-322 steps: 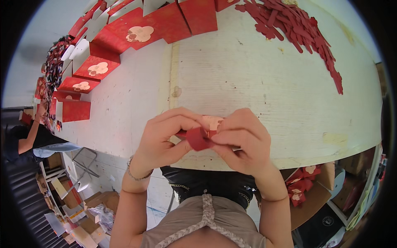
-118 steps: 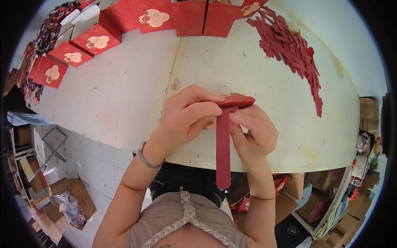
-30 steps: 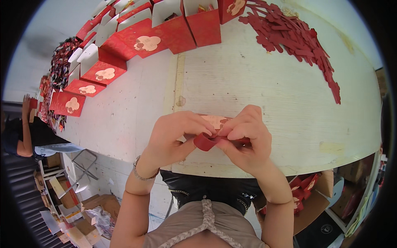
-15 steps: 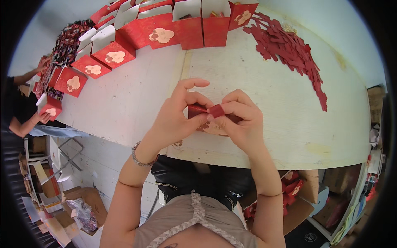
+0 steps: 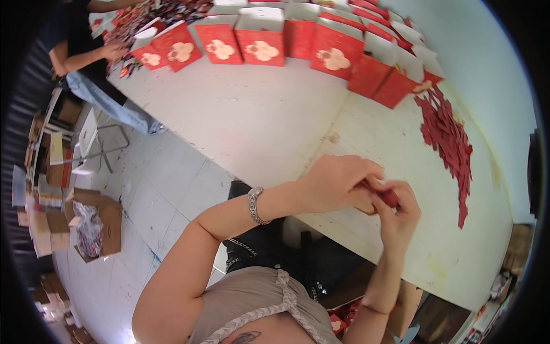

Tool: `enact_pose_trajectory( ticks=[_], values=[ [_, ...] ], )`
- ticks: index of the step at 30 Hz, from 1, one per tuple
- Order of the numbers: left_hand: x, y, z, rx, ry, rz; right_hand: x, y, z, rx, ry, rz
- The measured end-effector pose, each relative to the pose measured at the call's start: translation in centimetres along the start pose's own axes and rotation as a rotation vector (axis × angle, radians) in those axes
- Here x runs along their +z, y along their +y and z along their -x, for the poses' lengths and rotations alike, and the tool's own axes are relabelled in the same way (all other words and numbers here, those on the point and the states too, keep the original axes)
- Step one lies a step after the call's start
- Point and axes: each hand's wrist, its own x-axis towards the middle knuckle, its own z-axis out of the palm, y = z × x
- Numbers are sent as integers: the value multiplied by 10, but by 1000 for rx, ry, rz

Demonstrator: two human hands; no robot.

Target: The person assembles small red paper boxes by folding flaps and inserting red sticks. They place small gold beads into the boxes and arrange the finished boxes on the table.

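Both hands are together over the near edge of the tabletop (image 5: 258, 109), right of centre in view. Left hand (image 5: 335, 186) comes across from the left, back of hand up, its fingers bent in close on a small red piece (image 5: 390, 198). Right hand (image 5: 403, 215) rises from below; thumb and forefinger curve narrowly around the same piece. The red piece sits between the two hands, mostly covered by them and slightly blurred; its full shape cannot be told. A metal-link band (image 5: 256, 206) circles the left wrist.

Far side of the tabletop: red boxes (image 5: 260, 49) in a curving row, pale interiors showing, several with a pale flower-shaped patch on the front. Near the right end of that row, a long heap of dark red strips (image 5: 450, 143) tapers toward the wearer. Upper left, a loose pile of small dark and red pieces (image 5: 163, 14); a co-worker in a dark top (image 5: 71, 46) stands beside it, one hand (image 5: 116, 50) next to the leftmost boxes.

On the tiled floor (image 5: 166, 172), left: a white folding chair (image 5: 87, 140) and an open cardboard box (image 5: 112, 229) containing a clear plastic bag (image 5: 89, 232). Beneath the tabletop, red items (image 5: 346, 315) show beside the right forearm.
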Motion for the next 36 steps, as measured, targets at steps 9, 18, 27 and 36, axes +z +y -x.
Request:
enact_pose_trajectory(
  ticks=[9,18,27,36],
  values=[
    [-361,-169,38,-358,664,-1654,-181,-48,90,630,-544,537],
    [-235,-68,64,-217,527,-1350,-53,-29,46,41,-472,432],
    [-48,69,17,-324,195,-486,103,-3,10,-165,-102,-227],
    [-7,-37,7,-403,8,662,33,51,17,-127,70,-393]
  ],
)
